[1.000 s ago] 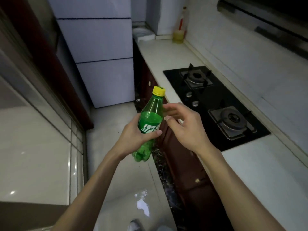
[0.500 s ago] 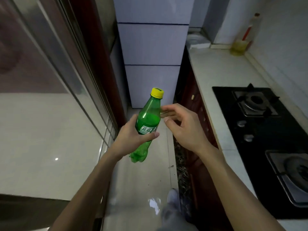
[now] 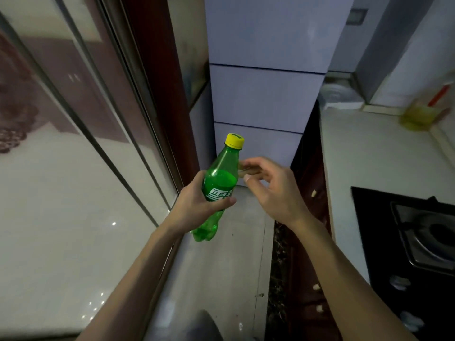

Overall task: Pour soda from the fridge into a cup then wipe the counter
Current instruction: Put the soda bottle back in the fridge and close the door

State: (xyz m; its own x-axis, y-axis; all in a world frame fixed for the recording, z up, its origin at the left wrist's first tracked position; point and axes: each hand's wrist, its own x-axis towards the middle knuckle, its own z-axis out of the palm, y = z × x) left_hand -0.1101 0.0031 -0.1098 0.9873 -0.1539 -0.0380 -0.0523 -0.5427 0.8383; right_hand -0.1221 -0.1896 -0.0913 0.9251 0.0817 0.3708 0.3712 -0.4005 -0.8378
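My left hand (image 3: 197, 205) grips a green soda bottle (image 3: 220, 179) round its labelled middle. The bottle is partly full, tilts slightly right and carries a yellow cap (image 3: 235, 139), screwed on. My right hand (image 3: 273, 190) hovers just to the right of the bottle, fingers loosely curled toward its neck, holding nothing. Straight ahead stands the pale fridge (image 3: 266, 94) with its doors shut. The white counter (image 3: 364, 153) runs along the right. No cup is in view.
A black gas hob (image 3: 413, 232) is set into the counter at the right. At the counter's far end stand a yellow bottle (image 3: 418, 116) and white dishes (image 3: 337, 94). A glass sliding door (image 3: 73, 143) lines the left. Dark cabinet fronts (image 3: 307, 173) sit under the counter.
The view has swung left, so the hob slid toward the right edge and the fridge came to the centre. Both hands keep their pose around the bottle.
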